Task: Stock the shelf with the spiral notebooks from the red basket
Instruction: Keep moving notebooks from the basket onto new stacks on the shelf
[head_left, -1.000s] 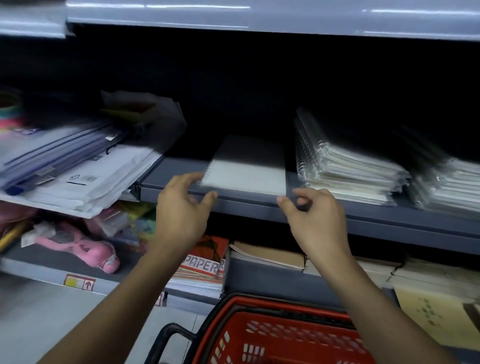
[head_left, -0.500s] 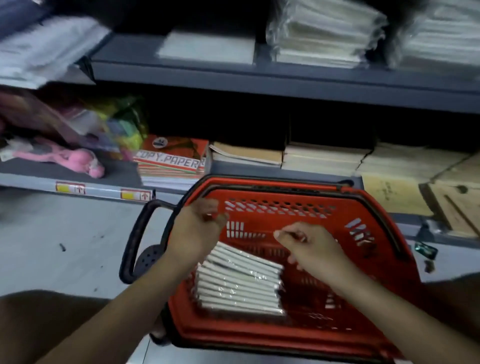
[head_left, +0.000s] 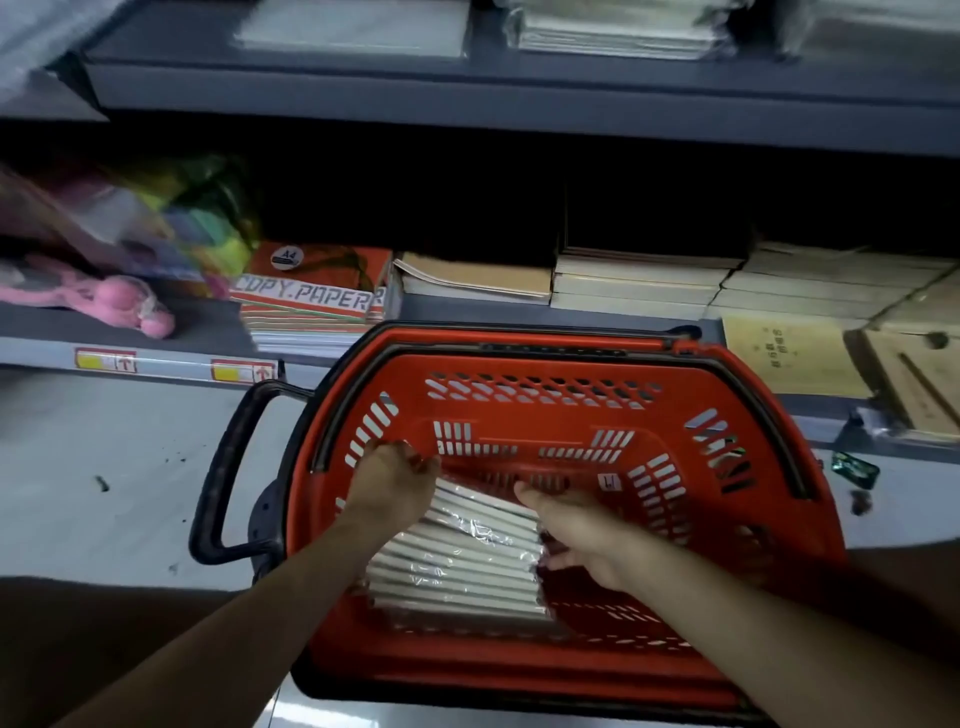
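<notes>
Left hand (head_left: 390, 488) and right hand (head_left: 584, 540) curl round the notebook stack (head_left: 467, 566) (film-wrapped) inside the red basket (head_left: 519, 415).

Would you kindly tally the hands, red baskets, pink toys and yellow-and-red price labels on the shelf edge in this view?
Hands: 2, left hand and right hand
Red basket: 1
Pink toy: 1
Price labels: 2
Total: 6

Top shelf stacks (head_left: 618, 31) cut off and blurred, colourful packets (head_left: 156, 218) smeared, notebook pack (head_left: 467, 561) partly under left hand (head_left: 392, 486) and right hand (head_left: 582, 540)
</notes>
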